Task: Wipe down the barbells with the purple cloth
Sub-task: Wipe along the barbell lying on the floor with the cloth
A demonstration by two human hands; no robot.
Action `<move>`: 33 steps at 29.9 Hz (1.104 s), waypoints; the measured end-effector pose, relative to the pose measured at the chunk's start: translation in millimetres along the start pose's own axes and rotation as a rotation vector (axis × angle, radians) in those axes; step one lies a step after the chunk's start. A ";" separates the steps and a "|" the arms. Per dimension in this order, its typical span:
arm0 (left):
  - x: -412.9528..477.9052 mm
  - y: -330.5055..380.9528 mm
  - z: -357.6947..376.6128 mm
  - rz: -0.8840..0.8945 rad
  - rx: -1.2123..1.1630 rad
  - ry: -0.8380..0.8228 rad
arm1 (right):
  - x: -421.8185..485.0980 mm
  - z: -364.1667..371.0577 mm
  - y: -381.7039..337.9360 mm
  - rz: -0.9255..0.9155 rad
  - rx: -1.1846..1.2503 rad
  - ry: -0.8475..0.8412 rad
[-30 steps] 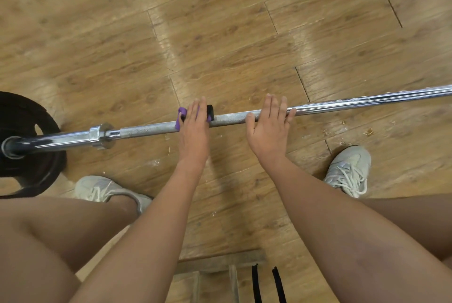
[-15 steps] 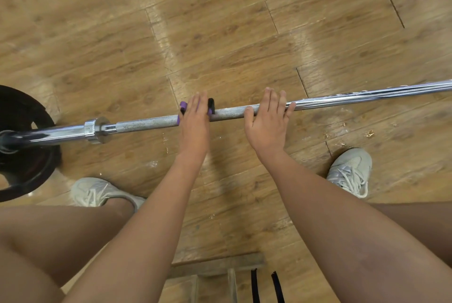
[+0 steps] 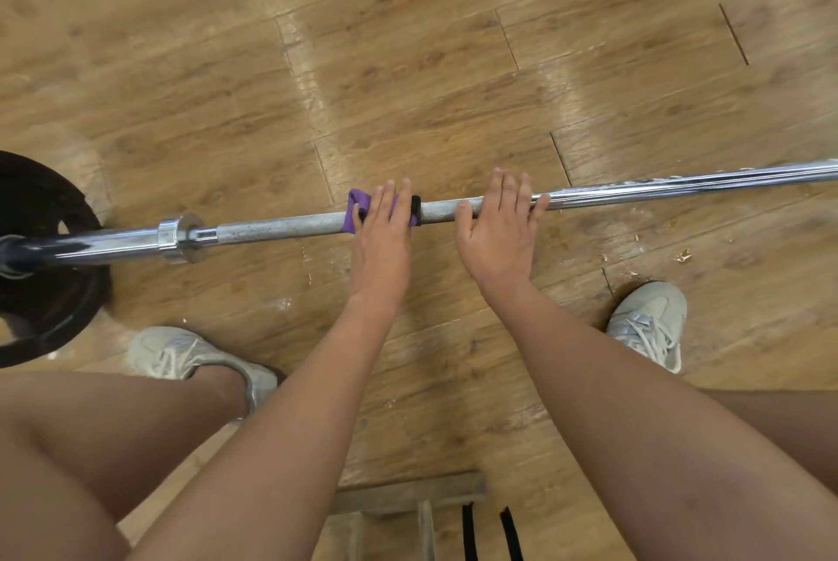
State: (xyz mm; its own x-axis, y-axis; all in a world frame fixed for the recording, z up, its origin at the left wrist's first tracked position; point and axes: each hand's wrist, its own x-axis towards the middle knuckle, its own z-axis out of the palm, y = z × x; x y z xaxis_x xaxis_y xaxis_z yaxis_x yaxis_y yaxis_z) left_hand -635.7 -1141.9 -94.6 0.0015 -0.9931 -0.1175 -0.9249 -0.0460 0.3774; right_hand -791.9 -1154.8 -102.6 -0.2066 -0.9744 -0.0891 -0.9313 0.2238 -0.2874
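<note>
A steel barbell (image 3: 281, 230) lies across the wooden floor, running from a black weight plate (image 3: 54, 315) at the left out to the right edge. The purple cloth (image 3: 351, 209) is draped over the dull knurled part of the bar, with a black strip at its right end. My left hand (image 3: 383, 243) presses the cloth onto the bar with straight fingers. Just to the right, my right hand (image 3: 499, 238) rests on the bare bar, fingers laid flat over it and thumb on the near side.
A chrome collar (image 3: 181, 238) sits on the bar near the plate. My two pale shoes (image 3: 648, 325) stand just behind the bar. Small wood chips (image 3: 682, 256) lie under the bar's right part. A wooden frame with black straps (image 3: 469, 529) is at the bottom edge.
My left hand has slid the cloth a little to the right along the bar, closing the gap to my right hand. The right hand keeps its place.
</note>
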 end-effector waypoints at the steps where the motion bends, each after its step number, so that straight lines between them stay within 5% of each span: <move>1: -2.3 0.7 -0.8 -0.001 -0.006 -0.008 | -1.1 -2.3 1.2 -0.005 -0.003 -0.011; 22: -50.2 10.5 5.5 -0.028 -0.069 0.049 | 4.1 -27.4 77.6 -0.116 -0.083 -0.150; 33: -42.7 17.1 7.4 -0.057 0.000 -0.015 | -23.7 -21.1 74.7 -0.085 -0.098 -0.040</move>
State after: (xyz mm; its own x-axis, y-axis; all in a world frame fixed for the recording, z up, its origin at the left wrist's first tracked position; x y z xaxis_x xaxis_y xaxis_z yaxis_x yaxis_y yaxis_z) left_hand -654.4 -1099.5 -89.9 0.0484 -0.9870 -0.1530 -0.9235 -0.1026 0.3696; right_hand -862.8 -1115.4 -101.8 -0.1153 -0.9875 -0.1074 -0.9702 0.1352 -0.2011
